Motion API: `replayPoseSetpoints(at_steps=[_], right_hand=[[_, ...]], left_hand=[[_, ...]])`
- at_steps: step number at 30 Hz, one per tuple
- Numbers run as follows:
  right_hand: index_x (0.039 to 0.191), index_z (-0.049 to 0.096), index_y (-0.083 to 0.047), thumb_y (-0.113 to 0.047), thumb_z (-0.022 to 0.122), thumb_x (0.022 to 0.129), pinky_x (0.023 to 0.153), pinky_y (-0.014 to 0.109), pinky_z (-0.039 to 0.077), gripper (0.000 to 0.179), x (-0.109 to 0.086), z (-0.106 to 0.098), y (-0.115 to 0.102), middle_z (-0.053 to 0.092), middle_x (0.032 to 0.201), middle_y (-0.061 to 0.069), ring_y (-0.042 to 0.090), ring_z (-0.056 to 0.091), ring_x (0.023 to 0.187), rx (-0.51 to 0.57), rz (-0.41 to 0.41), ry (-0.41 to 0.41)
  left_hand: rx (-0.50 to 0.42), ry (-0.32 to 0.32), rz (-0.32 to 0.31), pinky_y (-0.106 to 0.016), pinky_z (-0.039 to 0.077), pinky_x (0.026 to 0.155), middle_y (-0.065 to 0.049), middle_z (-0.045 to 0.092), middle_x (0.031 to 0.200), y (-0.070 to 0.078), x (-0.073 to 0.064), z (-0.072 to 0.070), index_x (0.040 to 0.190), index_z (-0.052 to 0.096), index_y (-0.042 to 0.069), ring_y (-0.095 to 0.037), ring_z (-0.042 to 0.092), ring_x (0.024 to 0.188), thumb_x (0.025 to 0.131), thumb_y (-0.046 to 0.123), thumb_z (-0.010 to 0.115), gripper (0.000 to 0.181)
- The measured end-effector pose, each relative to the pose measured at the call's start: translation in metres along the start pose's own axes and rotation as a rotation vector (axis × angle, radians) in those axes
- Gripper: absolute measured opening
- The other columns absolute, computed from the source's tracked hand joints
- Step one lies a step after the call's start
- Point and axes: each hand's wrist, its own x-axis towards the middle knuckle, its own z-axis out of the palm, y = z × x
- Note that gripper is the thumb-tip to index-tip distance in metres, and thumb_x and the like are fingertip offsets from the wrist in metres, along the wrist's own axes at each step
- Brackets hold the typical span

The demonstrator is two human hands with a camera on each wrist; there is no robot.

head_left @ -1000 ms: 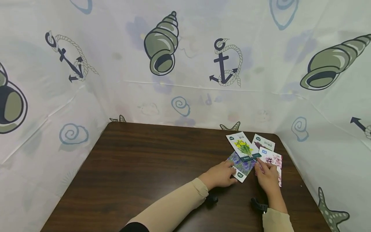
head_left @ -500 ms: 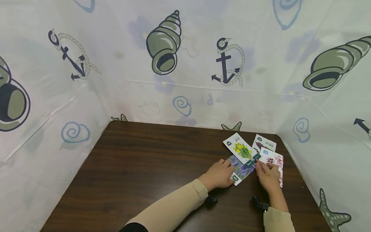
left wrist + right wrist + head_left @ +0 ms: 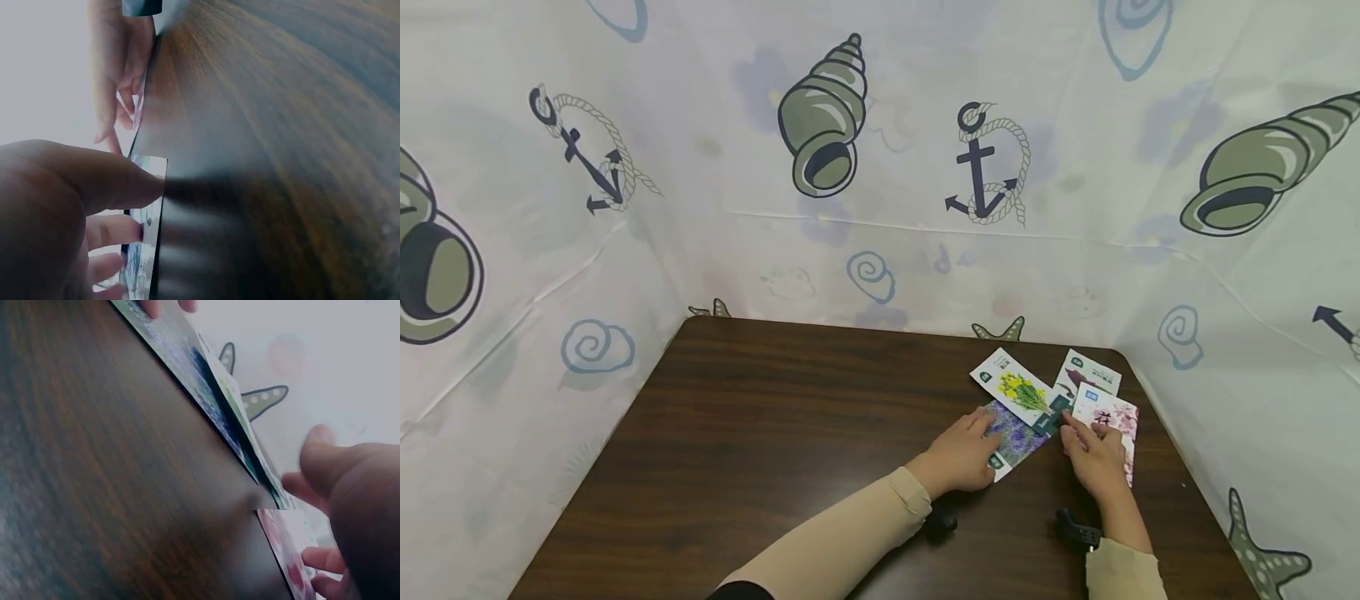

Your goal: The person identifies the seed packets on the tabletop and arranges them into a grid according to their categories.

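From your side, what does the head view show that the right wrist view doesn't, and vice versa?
Head view only: both beige sleeves and the anchors on the backdrop.
Right wrist view only: a dark gap between the yellow-flower packet and the purple-flower packet beneath.
Both: those two packets, the pink-blossom packet, the table, the right hand, part of the left hand.

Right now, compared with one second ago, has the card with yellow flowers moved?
Yes. The card with yellow flowers has turned: its far end has swung left, judged against the starfish on the wall.

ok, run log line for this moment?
left hand: on purple card | right hand: on pink card | yellow card: overlaps purple card
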Motion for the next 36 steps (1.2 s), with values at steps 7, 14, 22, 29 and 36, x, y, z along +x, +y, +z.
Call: replayPoseSetpoints(at_steps=[7, 14, 22, 29, 36], right_hand=[[0.169, 0.043, -0.022, -0.056, 0.053, 0.112, 0.121, 0.085, 0.02, 0.067, 0.001, 0.002, 0.002, 0.011, 0.171, 0.042, 0.069, 0.012, 0.154, -0.089, -0.065, -0.045], [0.164, 0.051, -0.019, -0.049, 0.056, 0.112, 0.119, 0.086, 0.017, 0.06, 0.001, 0.005, 0.003, 0.013, 0.171, 0.042, 0.07, 0.016, 0.153, -0.16, -0.159, -0.042], [0.167, 0.045, -0.017, -0.053, 0.051, 0.114, 0.123, 0.084, 0.02, 0.065, 0.0, 0.004, -0.002, 0.011, 0.172, 0.04, 0.068, 0.014, 0.155, -0.142, -0.105, -0.058], [0.168, 0.044, -0.016, -0.053, 0.054, 0.112, 0.123, 0.084, 0.021, 0.068, 0.0, 0.002, -0.002, 0.011, 0.172, 0.039, 0.068, 0.014, 0.155, -0.131, -0.088, -0.051], [0.165, 0.046, -0.014, -0.045, 0.064, 0.11, 0.122, 0.083, 0.022, 0.066, 0.002, 0.002, 0.002, 0.014, 0.171, 0.04, 0.067, 0.017, 0.154, -0.124, -0.104, -0.035]], left_hand=[[-0.103, -0.025, 0.005, -0.035, 0.025, 0.138, -0.004, 0.038, 0.178, -0.007, 0.005, 0.011, 0.157, 0.057, 0.019, -0.024, 0.03, 0.168, 0.105, 0.035, 0.063, 0.055], [-0.1, 0.003, 0.03, -0.036, 0.029, 0.137, -0.007, 0.042, 0.175, -0.01, 0.004, 0.01, 0.151, 0.061, 0.017, -0.026, 0.036, 0.165, 0.102, 0.033, 0.067, 0.053], [-0.094, -0.012, 0.012, -0.035, 0.029, 0.137, -0.007, 0.041, 0.175, -0.011, -0.004, 0.006, 0.163, 0.051, 0.017, -0.026, 0.035, 0.166, 0.102, 0.034, 0.066, 0.065], [-0.149, -0.029, -0.031, -0.042, 0.028, 0.138, -0.007, 0.035, 0.178, -0.016, -0.01, 0.008, 0.166, 0.049, 0.024, -0.031, 0.029, 0.168, 0.103, 0.032, 0.063, 0.065], [-0.166, 0.011, -0.06, -0.047, 0.029, 0.137, -0.01, 0.035, 0.178, -0.026, -0.013, 0.011, 0.16, 0.054, 0.023, -0.033, 0.03, 0.168, 0.106, 0.039, 0.066, 0.058]])
